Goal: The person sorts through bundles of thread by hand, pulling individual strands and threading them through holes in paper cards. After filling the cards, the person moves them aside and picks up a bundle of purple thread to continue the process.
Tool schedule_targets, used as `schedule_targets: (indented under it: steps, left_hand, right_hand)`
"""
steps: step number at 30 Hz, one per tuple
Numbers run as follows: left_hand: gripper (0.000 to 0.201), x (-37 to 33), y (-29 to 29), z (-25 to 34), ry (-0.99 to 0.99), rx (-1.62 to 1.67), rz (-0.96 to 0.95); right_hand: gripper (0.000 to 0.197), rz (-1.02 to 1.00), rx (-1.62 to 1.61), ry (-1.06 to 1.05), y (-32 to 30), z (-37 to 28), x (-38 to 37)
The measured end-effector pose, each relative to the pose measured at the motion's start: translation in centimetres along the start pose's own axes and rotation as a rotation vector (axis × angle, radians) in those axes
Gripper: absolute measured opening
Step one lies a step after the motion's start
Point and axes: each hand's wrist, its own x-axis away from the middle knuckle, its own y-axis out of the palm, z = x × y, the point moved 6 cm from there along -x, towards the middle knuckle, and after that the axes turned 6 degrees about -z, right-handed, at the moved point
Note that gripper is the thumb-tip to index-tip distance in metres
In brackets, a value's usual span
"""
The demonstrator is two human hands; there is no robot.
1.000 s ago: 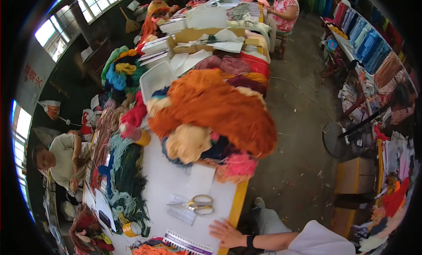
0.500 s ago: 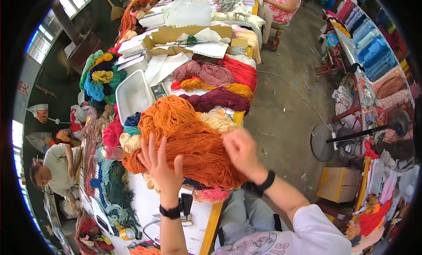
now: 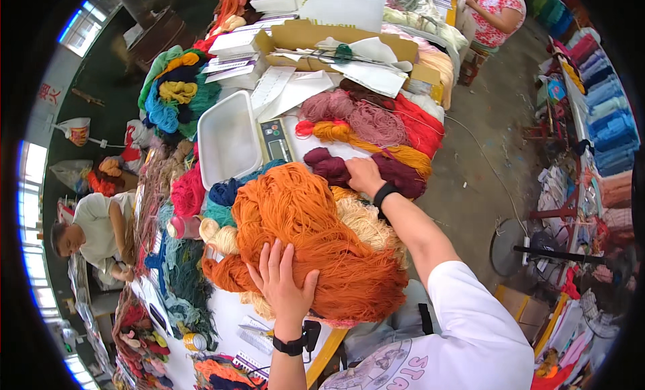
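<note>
A big heap of orange yarn (image 3: 302,222) lies on the table in front of me. My left hand (image 3: 285,282) rests flat on its near left side, fingers stretched out and holding nothing. Beyond the heap, my right hand (image 3: 365,176) is closed round the middle of a dark maroon skein of yarn (image 3: 400,176), its fingertips partly hidden. Cream yarn (image 3: 366,222) sits under the orange heap's right side. Just past the maroon skein are a mustard-coloured skein (image 3: 410,159) and dusty pink yarn (image 3: 379,124).
A white plastic tub (image 3: 230,138) stands beside a small scale (image 3: 275,143). Behind them is an open cardboard box (image 3: 295,35) with papers. Scissors (image 3: 259,330) lie near my left wrist. One person (image 3: 101,222) works at left, another (image 3: 497,17) sits far right. A floor fan (image 3: 510,249) stands at right.
My right hand has left the orange heap, reached forward and closed on the maroon skein. My left hand has settled onto the orange yarn. The whole view has shifted.
</note>
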Motion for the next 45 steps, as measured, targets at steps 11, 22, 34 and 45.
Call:
schedule_targets:
  steps: [11,22,34,45]
  left_hand:
    - [0.059,9.7,-5.2,8.0,-0.080,1.045,0.265]
    - [0.046,28.3,-7.8,8.2,-0.454,1.610,0.358]
    - [0.064,47.6,-13.3,-8.9,-0.413,0.579,0.144]
    - [0.027,60.3,-6.4,-31.4,-0.549,1.365,-0.135]
  right_hand:
    - [0.059,0.471,-0.731,-0.208,-24.2,-7.6,27.9]
    - [0.054,-0.002,-0.802,-0.827,-24.6,-26.0,42.3]
    - [0.044,-0.358,-0.699,-1.024,-5.7,-46.0,48.5]
    - [0.038,-0.793,-0.776,-0.779,12.9,-60.7,49.3]
